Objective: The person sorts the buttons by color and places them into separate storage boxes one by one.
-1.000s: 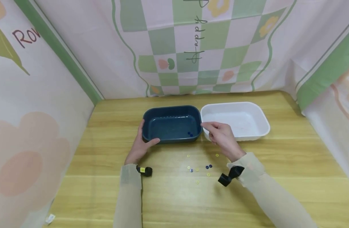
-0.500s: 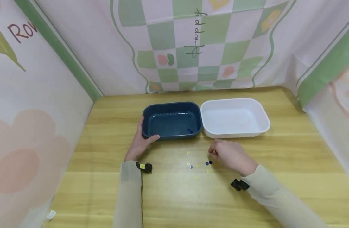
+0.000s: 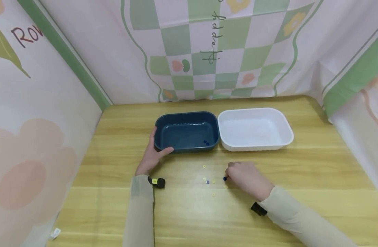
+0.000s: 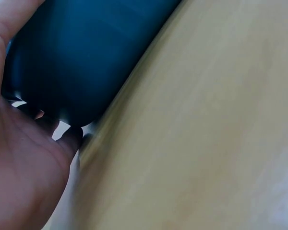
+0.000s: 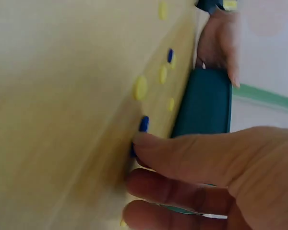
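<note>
In the head view, my left hand [image 3: 150, 157] grips the left front corner of a dark blue basin [image 3: 186, 150], thumb on its front rim and fingers round its side. The left wrist view shows that hand [image 4: 31, 163] against the basin's wall [image 4: 91, 57]. My right hand [image 3: 249, 178] is low over the table, thumb and fingertips pinching a small blue button [image 5: 133, 151]. A second blue button [image 3: 225, 178] lies beside the fingertips. Left of it are several yellow buttons [image 3: 213, 195] and another blue button [image 3: 208, 182]. Two blue buttons [image 3: 206, 142] lie inside the basin.
A white basin [image 3: 255, 148] stands right of the dark blue one, their sides nearly touching. Both sit on a wooden table [image 3: 182, 212]. Patterned cloth [image 3: 204, 44] hangs behind the table and along both sides. A white tag [image 3: 55, 234] lies at the lower left.
My right hand has come from the gap between the basins down to the blue buttons on the table, now covering one of them. My left hand has stayed at the dark blue basin's corner.
</note>
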`<state>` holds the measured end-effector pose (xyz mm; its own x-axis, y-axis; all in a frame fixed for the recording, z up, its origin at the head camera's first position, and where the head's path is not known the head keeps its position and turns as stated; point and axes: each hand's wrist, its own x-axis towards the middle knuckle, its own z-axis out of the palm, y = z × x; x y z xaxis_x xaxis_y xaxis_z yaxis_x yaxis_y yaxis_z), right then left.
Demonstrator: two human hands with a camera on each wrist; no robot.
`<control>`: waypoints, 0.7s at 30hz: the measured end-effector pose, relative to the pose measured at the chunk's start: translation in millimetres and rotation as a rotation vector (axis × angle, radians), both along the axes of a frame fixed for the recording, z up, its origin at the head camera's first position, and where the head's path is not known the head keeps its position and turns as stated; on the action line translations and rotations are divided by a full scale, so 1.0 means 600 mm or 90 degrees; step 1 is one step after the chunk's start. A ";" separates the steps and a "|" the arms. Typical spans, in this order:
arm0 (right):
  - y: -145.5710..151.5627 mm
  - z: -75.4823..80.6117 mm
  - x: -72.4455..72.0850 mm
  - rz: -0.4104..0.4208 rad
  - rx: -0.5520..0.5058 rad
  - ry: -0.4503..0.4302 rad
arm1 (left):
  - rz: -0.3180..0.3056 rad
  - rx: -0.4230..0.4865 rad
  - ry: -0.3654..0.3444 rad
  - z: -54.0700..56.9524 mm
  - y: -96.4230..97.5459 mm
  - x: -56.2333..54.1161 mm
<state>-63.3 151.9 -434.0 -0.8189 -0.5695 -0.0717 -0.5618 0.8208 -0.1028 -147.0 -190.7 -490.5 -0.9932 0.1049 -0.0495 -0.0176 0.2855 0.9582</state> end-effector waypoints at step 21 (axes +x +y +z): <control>-0.001 -0.030 0.022 0.154 0.099 0.264 | -0.006 0.005 0.006 0.000 -0.001 -0.002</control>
